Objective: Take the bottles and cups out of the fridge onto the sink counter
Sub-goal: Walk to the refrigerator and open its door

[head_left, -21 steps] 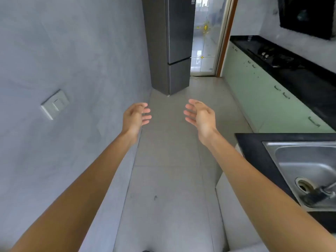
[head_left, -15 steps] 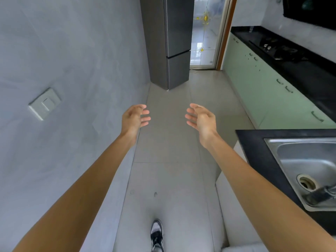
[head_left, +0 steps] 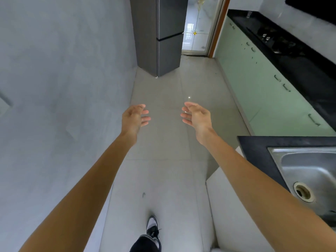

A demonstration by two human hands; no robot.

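A tall dark grey fridge [head_left: 168, 37] stands against the left wall at the far end of the kitchen, both its doors closed. No bottles or cups are visible. The black sink counter [head_left: 254, 151] with its steel sink [head_left: 309, 171] is at my right, close by. My left hand [head_left: 133, 119] and my right hand [head_left: 197, 116] are stretched out in front of me above the floor, fingers relaxed and holding nothing, well short of the fridge.
A grey wall [head_left: 63, 88] runs along my left. Pale green cabinets [head_left: 254, 73] under a black worktop with a gas hob [head_left: 276, 40] line the right. A glass door [head_left: 198, 24] stands beyond the fridge. My foot [head_left: 151, 228] is on the tiled floor.
I have walked forward: the fridge and sink look nearer, the wall switch has slid off to the left edge, and my foot has stepped into view. Both hands stay open and empty.
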